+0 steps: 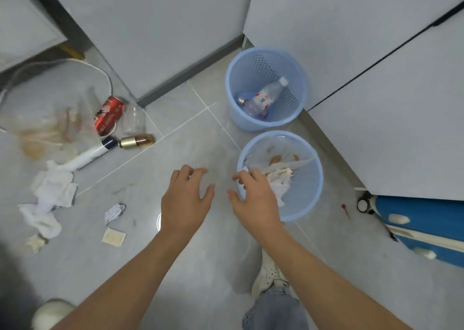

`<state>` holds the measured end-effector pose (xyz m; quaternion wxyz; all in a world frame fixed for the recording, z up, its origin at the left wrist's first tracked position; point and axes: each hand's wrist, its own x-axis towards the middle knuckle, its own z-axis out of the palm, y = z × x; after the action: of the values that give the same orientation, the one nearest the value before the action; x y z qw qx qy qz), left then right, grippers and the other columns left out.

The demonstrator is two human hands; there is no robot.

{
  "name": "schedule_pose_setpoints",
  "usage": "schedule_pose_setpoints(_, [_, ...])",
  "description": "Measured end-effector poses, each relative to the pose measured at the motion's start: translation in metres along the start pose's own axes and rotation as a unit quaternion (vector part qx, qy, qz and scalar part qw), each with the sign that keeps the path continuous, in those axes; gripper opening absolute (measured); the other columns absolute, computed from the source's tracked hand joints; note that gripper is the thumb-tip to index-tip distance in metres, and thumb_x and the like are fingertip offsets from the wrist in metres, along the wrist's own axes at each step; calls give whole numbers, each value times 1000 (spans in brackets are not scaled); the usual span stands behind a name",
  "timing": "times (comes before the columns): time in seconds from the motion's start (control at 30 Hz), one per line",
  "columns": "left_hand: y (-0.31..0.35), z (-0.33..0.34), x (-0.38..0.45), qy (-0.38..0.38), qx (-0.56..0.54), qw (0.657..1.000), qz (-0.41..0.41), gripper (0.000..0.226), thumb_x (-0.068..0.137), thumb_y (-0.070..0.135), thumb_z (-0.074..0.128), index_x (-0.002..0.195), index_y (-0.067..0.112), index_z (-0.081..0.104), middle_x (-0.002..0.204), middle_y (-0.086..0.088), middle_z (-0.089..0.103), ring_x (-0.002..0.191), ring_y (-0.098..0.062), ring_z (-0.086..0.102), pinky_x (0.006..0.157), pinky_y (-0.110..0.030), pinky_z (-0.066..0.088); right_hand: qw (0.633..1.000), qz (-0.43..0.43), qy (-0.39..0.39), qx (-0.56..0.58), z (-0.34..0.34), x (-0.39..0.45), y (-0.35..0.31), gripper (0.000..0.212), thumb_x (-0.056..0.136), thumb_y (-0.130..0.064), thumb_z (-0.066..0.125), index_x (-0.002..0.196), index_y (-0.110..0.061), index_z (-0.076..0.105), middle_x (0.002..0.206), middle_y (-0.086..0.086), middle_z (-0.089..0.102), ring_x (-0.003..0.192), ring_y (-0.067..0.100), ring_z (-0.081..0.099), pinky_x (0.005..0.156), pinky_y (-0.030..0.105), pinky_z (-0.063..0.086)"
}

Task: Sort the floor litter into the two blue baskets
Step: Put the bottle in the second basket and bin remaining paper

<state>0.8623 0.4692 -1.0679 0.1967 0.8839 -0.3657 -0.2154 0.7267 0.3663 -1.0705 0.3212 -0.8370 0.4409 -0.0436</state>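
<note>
Your left hand (185,199) hovers over the grey floor (140,267) at the centre of the frame, fingers spread and loosely bent, its grip wide and holding nothing. Your right hand (253,199) sits just beside it, over the near rim of the lower blue basket (317,186). Its fingers are curled and a bit of white tissue (242,191) shows between thumb and fingers, but you cannot tell whether that grip actually pinches the tissue or merely covers paper lying in the basket.

That basket, right of centre, holds crumpled white paper and a clear wrapper with brown smears; your hand hides its near-left side. The upper blue basket (232,78), above it, holds a clear plastic bottle (268,93) with a white cap and other clear bottle shapes that are hard to separate.

The unsorted litter lies at the left of the frame: a red can (109,115), a clear glass (134,120) blurred against the tile, a gold and copper bottle (138,141), a white tube with a dark band (93,152), crumpled white tissues (52,189), a small paper wad (114,213) and a pale square packet (113,236). A large clear plastic bag (50,103) with brownish stains spreads across the upper left, its contents indistinct.

At lower right your shoe (266,274) and jeans leg show; a blue and white object (426,216) is cut off by the right edge.
</note>
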Motion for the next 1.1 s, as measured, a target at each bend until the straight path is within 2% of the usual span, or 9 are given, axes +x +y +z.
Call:
schedule_pose_setpoints(0.13, [-97, -30, -23, 42, -4, 998, -47, 36, 93, 38, 66, 127, 24, 64, 113, 6, 57, 109, -15, 52, 63, -27, 42, 997, -61, -47, 19, 78, 0, -67, 27, 87, -28, 70, 112, -22, 64, 107, -3, 55, 100, 20, 60, 83, 38, 53])
schedule_pose_setpoints(0.3, [-229, -40, -69, 67, 0, 988, -137, 30, 94, 34, 66, 122, 28, 64, 109, 10, 56, 104, -16, 53, 63, -34, 51, 987, -108, -123, -3, 192, -12, -130, 28, 88, -31, 68, 115, -28, 60, 109, -5, 52, 105, 18, 58, 77, 40, 55])
schedule_pose_setpoints(0.43, [-317, -20, -111, 46, 19, 977, -208, 34, 95, 38, 65, 127, 28, 62, 117, 6, 58, 107, -19, 56, 74, -38, 58, 972, -143, -187, -28, 273, -26, -153, 30, 86, -27, 69, 115, -27, 61, 110, -4, 52, 104, 20, 57, 77, 41, 55])
schedule_pose_setpoints(0.6, [-395, 8, -143, 33, 3, 965, -260, 40, 96, 37, 63, 133, 25, 60, 124, 3, 57, 114, -22, 55, 83, -41, 58, 949, -166, -249, -93, 354, -35, -150, 40, 85, -27, 71, 124, -28, 59, 129, 1, 47, 119, 27, 46, 87, 42, 53])
schedule_pose_setpoints(0.77, [-451, 22, -132, 74, 34, 956, -281, 56, 91, 36, 65, 143, 26, 45, 135, -7, 45, 120, -31, 47, 90, -49, 53, 941, -177, -248, -148, 404, -33, -138, 63, 79, -49, 77, 135, -36, 52, 148, 2, 34, 137, 30, 28, 95, 46, 53])
schedule_pose_setpoints(0.9, [-483, 28, -106, 113, 53, 938, -323, 72, 88, 53, 64, 150, 31, 36, 143, -13, 36, 125, -36, 41, 94, -51, 49, 916, -213, -250, -231, 420, -41, -134, 81, 63, -68, 77, 133, -43, 46, 151, 0, 30, 141, 32, 26, 95, 46, 46])
schedule_pose_setpoints(1.0, [-497, 32, -81, 125, 66, 933, -331, 77, 86, 59, 63, 152, 34, 33, 147, -12, 33, 126, -36, 39, 94, -50, 46, 899, -252, -242, -265, 426, -50, -121, 75, 62, -59, 82, 129, -41, 51, 148, 2, 36, 136, 33, 33, 88, 43, 47])
schedule_pose_setpoints(1.1, [-504, 36, -59, 122, 69, 935, -326, 64, 89, 53, 63, 146, 31, 41, 141, -12, 36, 121, -34, 39, 89, -50, 48, 913, -270, -226, -204, 430, -49, -110, 55, 72, -33, 84, 122, -29, 61, 136, 5, 46, 124, 33, 42, 78, 39, 53])
